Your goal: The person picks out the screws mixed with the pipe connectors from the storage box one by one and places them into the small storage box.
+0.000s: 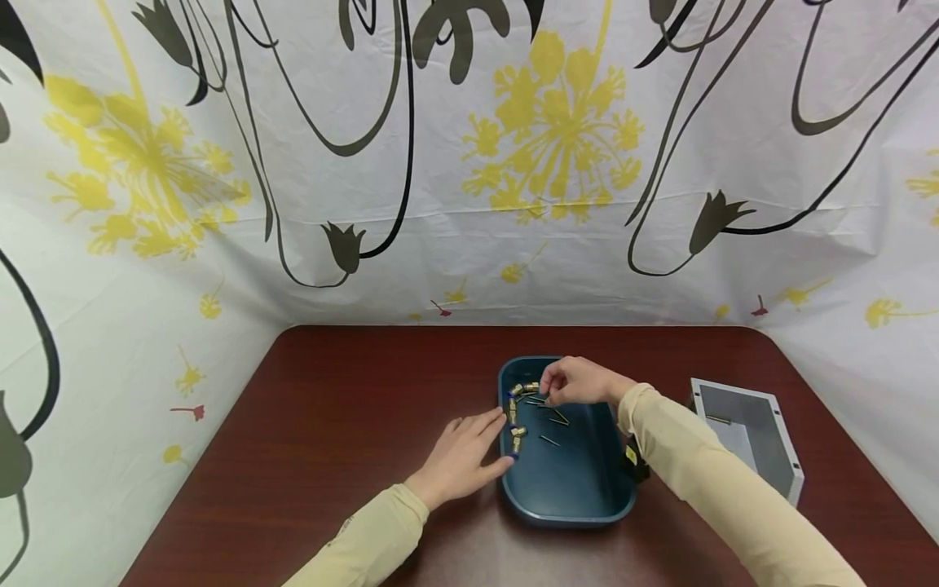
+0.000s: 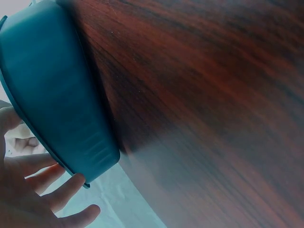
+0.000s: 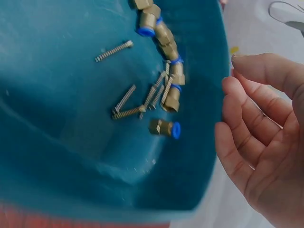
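Note:
A blue tray (image 1: 579,489) holds several brass fittings (image 1: 513,412) with blue ends, lined along its left and far sides, and loose screws (image 1: 550,441). My left hand (image 1: 460,456) rests its extended fingers at the left rim; in the left wrist view the hand (image 2: 38,190) touches the edge of the tray (image 2: 57,85). Over the tray's far end is my right hand (image 1: 587,381), fingers bent. The right wrist view shows that hand (image 3: 270,123) half curled beside the tray wall, nothing visible in it, with one fitting (image 3: 161,127) lying apart from the row.
To the right of the tray stands a grey open box (image 1: 770,440) with a small metal piece inside. A black object with a yellow mark (image 1: 632,456) sits against the tray's right side, partly under the right sleeve. Patterned cloth (image 1: 411,179) hangs behind the brown table (image 1: 352,391).

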The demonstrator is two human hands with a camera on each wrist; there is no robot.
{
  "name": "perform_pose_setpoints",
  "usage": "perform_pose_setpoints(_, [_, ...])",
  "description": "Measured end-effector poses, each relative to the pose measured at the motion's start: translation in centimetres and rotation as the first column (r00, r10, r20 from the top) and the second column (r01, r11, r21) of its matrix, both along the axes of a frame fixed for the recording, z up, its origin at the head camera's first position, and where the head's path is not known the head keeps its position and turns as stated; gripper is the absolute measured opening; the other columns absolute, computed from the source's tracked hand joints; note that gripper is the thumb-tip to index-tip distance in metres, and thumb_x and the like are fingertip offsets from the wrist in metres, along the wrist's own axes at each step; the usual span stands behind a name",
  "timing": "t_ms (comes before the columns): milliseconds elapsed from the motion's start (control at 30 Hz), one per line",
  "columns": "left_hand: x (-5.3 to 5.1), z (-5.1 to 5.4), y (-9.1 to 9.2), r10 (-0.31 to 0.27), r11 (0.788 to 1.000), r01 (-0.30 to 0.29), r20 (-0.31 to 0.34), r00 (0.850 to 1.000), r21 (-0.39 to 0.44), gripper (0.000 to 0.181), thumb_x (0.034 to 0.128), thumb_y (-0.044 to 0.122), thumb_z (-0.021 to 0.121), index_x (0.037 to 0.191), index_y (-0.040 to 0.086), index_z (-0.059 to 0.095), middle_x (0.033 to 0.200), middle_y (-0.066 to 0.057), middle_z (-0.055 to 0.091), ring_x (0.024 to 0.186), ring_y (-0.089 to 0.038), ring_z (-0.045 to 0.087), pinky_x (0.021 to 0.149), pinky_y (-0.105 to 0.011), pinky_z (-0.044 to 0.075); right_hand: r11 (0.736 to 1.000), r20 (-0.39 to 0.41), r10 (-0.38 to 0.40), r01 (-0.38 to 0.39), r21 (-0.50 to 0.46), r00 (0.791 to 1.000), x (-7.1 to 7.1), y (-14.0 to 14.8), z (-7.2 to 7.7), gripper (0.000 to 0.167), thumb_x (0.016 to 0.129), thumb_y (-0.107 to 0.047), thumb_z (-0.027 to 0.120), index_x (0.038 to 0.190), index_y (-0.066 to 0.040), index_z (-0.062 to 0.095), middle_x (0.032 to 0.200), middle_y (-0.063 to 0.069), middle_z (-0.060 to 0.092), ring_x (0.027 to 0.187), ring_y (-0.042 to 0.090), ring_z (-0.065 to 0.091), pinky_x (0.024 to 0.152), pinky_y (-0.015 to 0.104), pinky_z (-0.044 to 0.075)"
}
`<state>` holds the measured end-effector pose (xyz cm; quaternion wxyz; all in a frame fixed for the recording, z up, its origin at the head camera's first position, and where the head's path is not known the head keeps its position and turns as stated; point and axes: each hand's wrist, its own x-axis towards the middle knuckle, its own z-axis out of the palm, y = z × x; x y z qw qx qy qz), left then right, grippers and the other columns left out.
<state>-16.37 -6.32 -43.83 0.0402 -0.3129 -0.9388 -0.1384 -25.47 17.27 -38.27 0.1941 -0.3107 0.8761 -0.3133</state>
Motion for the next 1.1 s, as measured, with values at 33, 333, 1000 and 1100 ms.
perform_pose_setpoints(33, [0.0, 0.0, 0.0, 0.000, 1.000, 0.000, -0.001, 1.000, -0.001, 0.062, 0.0869, 0.045, 0.048, 0.134, 0.007, 0.038, 0.138, -0.004, 0.033, 0.121, -0.018, 0.034, 0.093, -0.047, 0.029, 1.000, 0.008, 0.000, 0.000, 0.001, 1.000, 0.0, -0.3, -0.3, 0.009, 0.078, -0.004, 0.060, 0.087, -0.004, 0.060, 0.072, 0.000, 0.056, 0.065, 0.017, 0.051, 0.062, 0.030, 0.043])
perform_pose_setpoints(333, [0.1, 0.1, -0.1, -0.002, 1.000, 0.002, 0.007, 1.000, 0.000, 0.062, 0.0874, 0.047, 0.046, 0.134, 0.008, 0.038, 0.138, -0.004, 0.033, 0.121, -0.018, 0.034, 0.093, -0.046, 0.029, 0.998, 0.076, -0.042, 0.039, 0.049, 0.996, 0.0, -1.7, -2.4, 0.012, 0.076, -0.002, 0.062, 0.088, 0.000, 0.060, 0.072, 0.000, 0.056, 0.065, 0.021, 0.053, 0.059, 0.030, 0.043])
perform_pose_setpoints(1000, [0.1, 0.2, -0.1, -0.007, 1.000, 0.007, 0.012, 1.000, -0.002, 0.062, 0.0880, 0.048, 0.044, 0.135, 0.008, 0.036, 0.139, -0.003, 0.031, 0.122, -0.018, 0.033, 0.093, -0.047, 0.028, 0.981, 0.092, -0.142, 0.128, 0.146, 0.986, 0.6, -2.2, -5.5, 0.014, 0.068, 0.003, 0.067, 0.079, -0.004, 0.061, 0.067, 0.000, 0.054, 0.060, 0.013, 0.049, 0.055, 0.027, 0.041])
perform_pose_setpoints(1100, [0.1, 0.2, -0.1, -0.007, 1.000, 0.007, 0.020, 1.000, 0.000, 0.062, 0.0880, 0.047, 0.044, 0.135, 0.008, 0.036, 0.139, -0.003, 0.031, 0.122, -0.017, 0.032, 0.093, -0.047, 0.028, 0.980, 0.080, -0.147, 0.134, 0.145, 0.986, 0.7, -2.3, -5.8, 0.014, 0.068, 0.003, 0.068, 0.078, -0.004, 0.060, 0.067, 0.000, 0.053, 0.059, 0.013, 0.049, 0.054, 0.027, 0.041])
